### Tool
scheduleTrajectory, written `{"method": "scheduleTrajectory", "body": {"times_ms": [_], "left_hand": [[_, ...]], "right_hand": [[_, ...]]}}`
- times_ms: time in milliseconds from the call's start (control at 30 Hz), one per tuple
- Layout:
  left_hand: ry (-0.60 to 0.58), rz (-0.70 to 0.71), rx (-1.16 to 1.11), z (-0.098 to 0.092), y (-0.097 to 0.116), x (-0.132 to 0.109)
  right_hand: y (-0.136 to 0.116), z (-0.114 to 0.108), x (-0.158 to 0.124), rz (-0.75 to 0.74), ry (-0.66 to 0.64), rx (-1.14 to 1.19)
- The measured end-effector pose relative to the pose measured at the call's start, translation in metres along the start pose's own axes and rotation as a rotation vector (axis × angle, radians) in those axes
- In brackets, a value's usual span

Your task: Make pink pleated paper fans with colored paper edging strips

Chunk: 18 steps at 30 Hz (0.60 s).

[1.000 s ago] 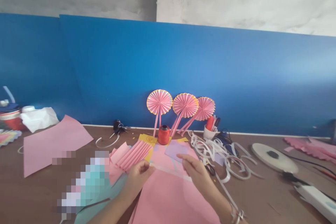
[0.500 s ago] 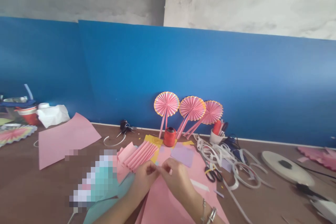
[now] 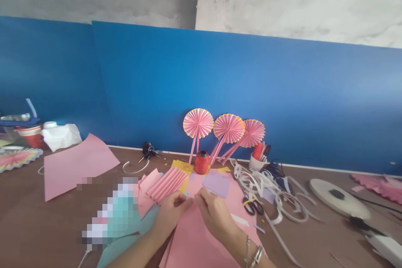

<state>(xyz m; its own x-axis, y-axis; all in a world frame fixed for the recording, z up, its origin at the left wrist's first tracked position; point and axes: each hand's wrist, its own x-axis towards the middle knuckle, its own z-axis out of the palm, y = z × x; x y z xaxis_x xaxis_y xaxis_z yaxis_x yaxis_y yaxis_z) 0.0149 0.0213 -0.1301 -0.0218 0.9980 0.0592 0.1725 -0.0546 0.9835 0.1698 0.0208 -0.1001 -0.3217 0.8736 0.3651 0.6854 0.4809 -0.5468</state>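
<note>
My left hand (image 3: 172,213) is closed in a pinch above the pink sheets (image 3: 201,238), beside the pleated pink paper (image 3: 166,185). My right hand (image 3: 215,213), with bracelets at the wrist, is also pinched, a small gap from the left fingertips. Whatever the fingers hold is too small to make out. Beyond the hands are a red spool of thread (image 3: 201,162) and a lilac paper piece (image 3: 217,183). Black-handled scissors (image 3: 253,206) lie right of my right hand.
Three pink pleated fans (image 3: 198,123) lean against the blue panel (image 3: 176,71). White strips (image 3: 292,205) tangle near a cup of tools (image 3: 257,162). A pale oval object (image 3: 339,199) lies at right, a large pink sheet (image 3: 78,167) at left, and keys (image 3: 150,150) at the back.
My fingertips, which were together, have moved slightly apart; the right hand has shifted a little to the right. The camera view has shifted slightly.
</note>
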Motion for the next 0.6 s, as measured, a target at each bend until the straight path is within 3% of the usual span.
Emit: {"method": "scheduleTrajectory", "body": {"times_ms": [167, 333, 600], "left_hand": [[-0.02, 0.006, -0.018, 0.0008, -0.0051, 0.0016], [-0.038, 0.018, -0.047, 0.0013, -0.005, 0.0008], [-0.147, 0.09, -0.062, -0.0018, -0.0032, -0.0014]], "right_hand": [[0.0008, 0.0005, -0.0006, 0.021, 0.007, -0.044], [-0.0031, 0.0014, -0.0005, -0.061, 0.001, 0.117], [0.0031, 0.0099, -0.0016, -0.033, 0.022, 0.141]]}}
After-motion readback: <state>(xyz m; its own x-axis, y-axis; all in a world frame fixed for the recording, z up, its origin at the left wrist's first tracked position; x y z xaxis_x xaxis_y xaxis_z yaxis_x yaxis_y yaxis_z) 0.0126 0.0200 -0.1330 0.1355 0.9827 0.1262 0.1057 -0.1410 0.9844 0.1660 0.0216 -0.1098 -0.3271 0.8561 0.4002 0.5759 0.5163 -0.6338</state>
